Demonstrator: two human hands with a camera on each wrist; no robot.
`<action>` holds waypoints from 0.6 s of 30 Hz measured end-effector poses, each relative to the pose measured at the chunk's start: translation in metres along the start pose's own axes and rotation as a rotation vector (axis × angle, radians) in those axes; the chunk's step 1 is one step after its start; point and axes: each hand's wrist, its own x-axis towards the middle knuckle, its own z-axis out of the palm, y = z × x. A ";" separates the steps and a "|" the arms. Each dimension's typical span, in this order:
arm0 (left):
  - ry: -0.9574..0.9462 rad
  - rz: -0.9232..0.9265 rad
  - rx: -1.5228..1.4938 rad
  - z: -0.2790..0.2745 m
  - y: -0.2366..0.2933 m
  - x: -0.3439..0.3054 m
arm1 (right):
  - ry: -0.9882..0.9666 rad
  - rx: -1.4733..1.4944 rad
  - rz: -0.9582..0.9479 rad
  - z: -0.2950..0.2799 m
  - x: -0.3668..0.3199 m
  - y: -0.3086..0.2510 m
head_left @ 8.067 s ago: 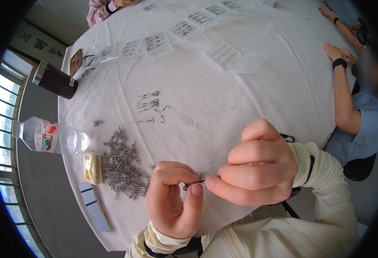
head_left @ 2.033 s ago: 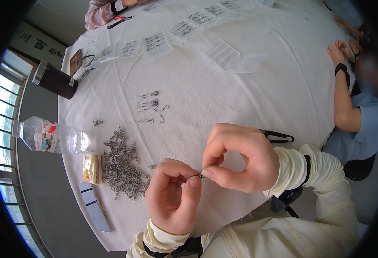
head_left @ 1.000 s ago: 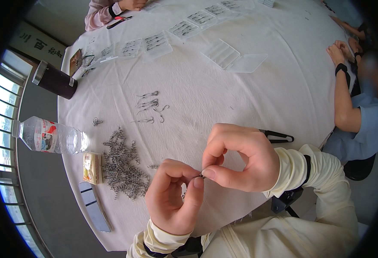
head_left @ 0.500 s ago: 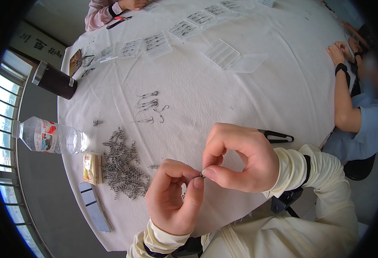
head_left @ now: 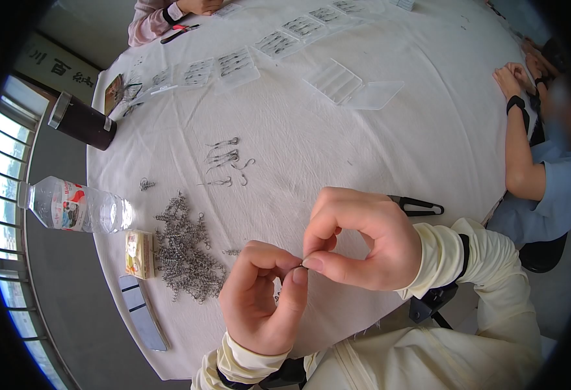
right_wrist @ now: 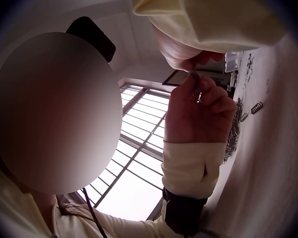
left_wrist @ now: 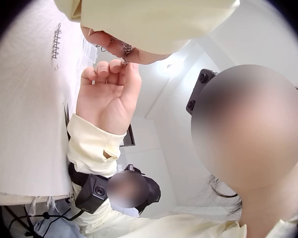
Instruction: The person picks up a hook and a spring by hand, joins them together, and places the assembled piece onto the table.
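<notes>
My left hand (head_left: 253, 305) pinches a small coiled wire spring (left_wrist: 127, 48) between thumb and forefinger; its coils also show against the palm in the right wrist view. Thumb and forefinger of my right hand (head_left: 389, 240) pinch the spring's end, meeting the left fingertips above the table's near edge. A curved wire (left_wrist: 102, 48) shows beside the left fingers; whether it joins the spring I cannot tell. Left of the hands lies a heap of wire springs (head_left: 188, 257). Several fishing hooks (head_left: 223, 158) lie on the cloth beyond.
A water bottle (head_left: 77, 205), tissue pack (head_left: 140, 255) and grey phone-like slab (head_left: 143, 312) line the left edge, below a dark tumbler (head_left: 84, 121). A black looped handle (head_left: 422, 207) shows behind my right hand. Clear boxes (head_left: 238, 68) span the far side; other people sit around.
My right hand has turned from loosely fanned fingers to a thumb-and-forefinger pinch, uncovering more of the black handle. Red-handled pliers have appeared by the far person. Recently the right fingertips shifted slightly left.
</notes>
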 end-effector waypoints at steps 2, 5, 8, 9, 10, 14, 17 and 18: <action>0.003 -0.004 0.001 0.000 0.000 0.000 | -0.001 -0.010 -0.005 0.000 0.000 0.000; 0.006 -0.005 0.016 0.001 0.000 0.000 | -0.015 -0.005 0.007 0.000 -0.001 0.001; 0.006 -0.028 0.006 0.001 0.001 0.000 | -0.012 0.014 0.009 0.000 -0.001 0.002; 0.004 -0.026 0.009 0.001 0.000 0.000 | -0.012 0.014 0.009 0.000 -0.001 0.002; 0.002 -0.023 0.012 0.001 0.000 0.000 | -0.013 0.013 0.011 0.000 -0.001 0.001; 0.000 -0.020 0.012 0.001 0.000 0.000 | -0.003 0.012 0.008 0.001 -0.002 0.002; 0.001 -0.026 0.007 0.001 0.001 0.000 | -0.002 0.018 0.012 0.000 -0.002 0.001; 0.003 -0.026 0.006 0.001 0.001 0.000 | -0.001 0.018 0.012 0.000 -0.002 0.001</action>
